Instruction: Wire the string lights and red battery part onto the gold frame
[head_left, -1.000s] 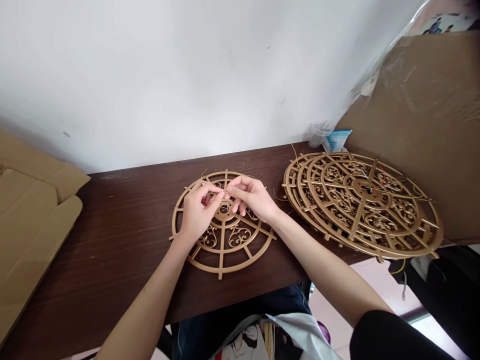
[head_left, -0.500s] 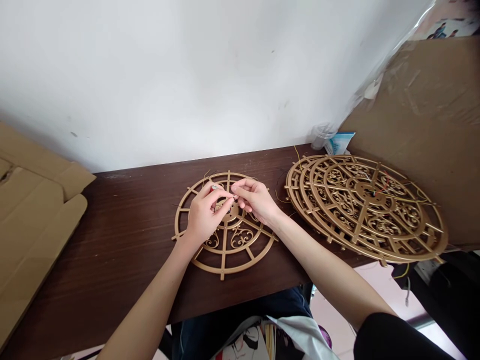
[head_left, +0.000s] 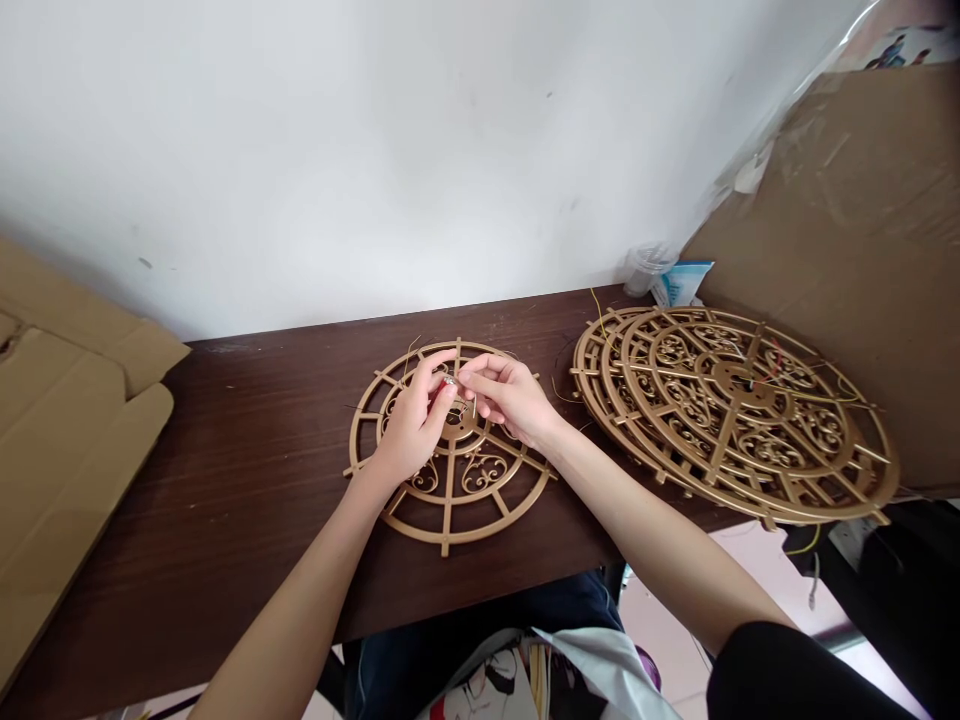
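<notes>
A round gold metal frame (head_left: 445, 520) with scrollwork lies flat on the dark wooden table, its hub under my hands. My left hand (head_left: 411, 425) is closed above the hub, with a small red piece with a silvery tip (head_left: 449, 383) between thumb and fingers; its exact kind is too small to tell. Close beside it, my right hand (head_left: 513, 400) pinches a thin wire (head_left: 474, 407) between thumb and forefinger. Part of the wire is hidden by the fingers. Thin wires also stick out at the frame's far rim.
Several similar gold frames (head_left: 720, 470) lie stacked at the right, wires trailing from them. Behind them stand a clear plastic cup (head_left: 646, 270) and a blue-and-white packet (head_left: 684, 283). Cardboard (head_left: 82, 440) covers the left side, and a large cardboard box (head_left: 840, 220) stands at the right.
My left fingers have drawn back slightly from the right fingertips and rolled the small red piece forward to the thumb tip. The right hand has barely moved.
</notes>
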